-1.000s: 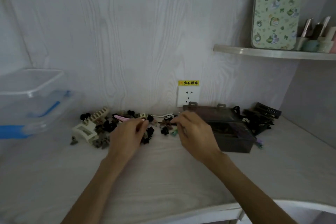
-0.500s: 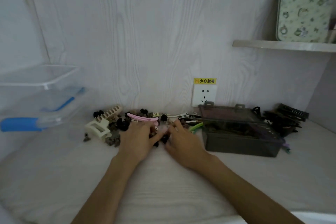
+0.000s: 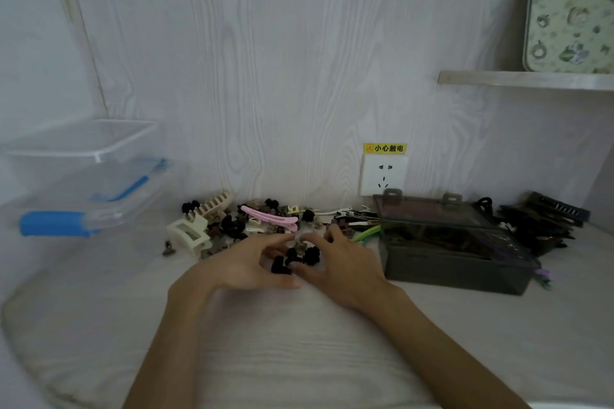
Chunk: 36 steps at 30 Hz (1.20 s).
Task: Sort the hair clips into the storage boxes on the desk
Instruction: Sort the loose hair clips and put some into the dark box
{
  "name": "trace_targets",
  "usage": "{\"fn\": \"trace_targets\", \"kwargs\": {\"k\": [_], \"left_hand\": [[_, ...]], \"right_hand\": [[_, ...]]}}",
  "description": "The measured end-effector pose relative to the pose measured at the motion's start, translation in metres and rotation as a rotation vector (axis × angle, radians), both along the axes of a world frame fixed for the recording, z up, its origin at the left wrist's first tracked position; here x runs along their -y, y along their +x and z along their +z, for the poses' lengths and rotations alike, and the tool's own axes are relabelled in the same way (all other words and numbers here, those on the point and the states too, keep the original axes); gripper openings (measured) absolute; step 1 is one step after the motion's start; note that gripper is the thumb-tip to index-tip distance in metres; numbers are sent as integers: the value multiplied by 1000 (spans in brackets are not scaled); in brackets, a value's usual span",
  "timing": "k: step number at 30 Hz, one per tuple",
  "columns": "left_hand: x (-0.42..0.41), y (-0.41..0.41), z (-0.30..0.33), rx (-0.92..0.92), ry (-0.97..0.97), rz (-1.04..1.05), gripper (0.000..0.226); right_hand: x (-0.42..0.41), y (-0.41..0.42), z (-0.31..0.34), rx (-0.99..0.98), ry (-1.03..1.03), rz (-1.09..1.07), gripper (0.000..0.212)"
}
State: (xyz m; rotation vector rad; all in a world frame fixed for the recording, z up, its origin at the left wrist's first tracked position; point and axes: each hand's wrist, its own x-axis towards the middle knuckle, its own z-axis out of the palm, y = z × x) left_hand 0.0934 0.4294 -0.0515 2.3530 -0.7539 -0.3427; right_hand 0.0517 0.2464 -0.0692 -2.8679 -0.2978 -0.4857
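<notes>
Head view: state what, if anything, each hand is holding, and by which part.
Both hands, left hand and right hand, curl around small black clips on the desk. Whether either truly grips one, or where, cannot be told.

Both forearms bare to the frame edge; no sleeves in view. Left hand (image 3: 242, 267) and right hand (image 3: 342, 267) ungloved. No rings or wristbands discernible, though the dim light limits certainty. Fingers (image 3: 275, 239) slender.

Patterned tin (image 3: 569, 7) on the shelf (image 3: 525, 80): cut off top and right. Dark storage box (image 3: 455, 252): contents indistinct through tinted lid. Small black clips (image 3: 295, 259): partly hidden between the hands, grip indeterminate.
</notes>
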Motion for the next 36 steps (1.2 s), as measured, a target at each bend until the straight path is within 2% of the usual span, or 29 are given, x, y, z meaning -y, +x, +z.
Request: {"fn": "trace_targets", "kwargs": {"k": [5, 11, 13, 17, 19, 21, 23, 25, 28, 33, 36], "left_hand": [[2, 6, -10, 108, -105, 80, 53], [8, 7, -12, 257, -113, 223, 38], [11, 4, -12, 314, -105, 260, 27], [15, 3, -14, 378, -91, 285, 12], [15, 3, -14, 389, -80, 293, 11], [17, 3, -14, 410, -82, 283, 16], [19, 0, -14, 424, -90, 266, 23], [20, 0, -14, 424, -94, 255, 28], [18, 0, -13, 389, -96, 237, 34], [20, -6, -13, 302, -112, 186, 54], [21, -8, -11, 323, -95, 172, 57]], "right_hand": [[0, -4, 0, 49, 78, 75, 26], [8, -15, 8, 154, 147, 111, 23], [14, -20, 18, 303, 204, 77, 21], [34, -32, 37, 747, 454, -93, 15], [43, -36, 43, 844, 547, -161, 13], [50, -38, 47, 834, 578, -249, 12], [60, -39, 49, 730, 541, -394, 11], [72, -41, 47, 501, 440, -514, 11], [79, -49, 41, 189, 359, -521, 19], [77, -58, 39, 214, 395, -499, 20], [78, -66, 39, 303, 411, -519, 16]]}}
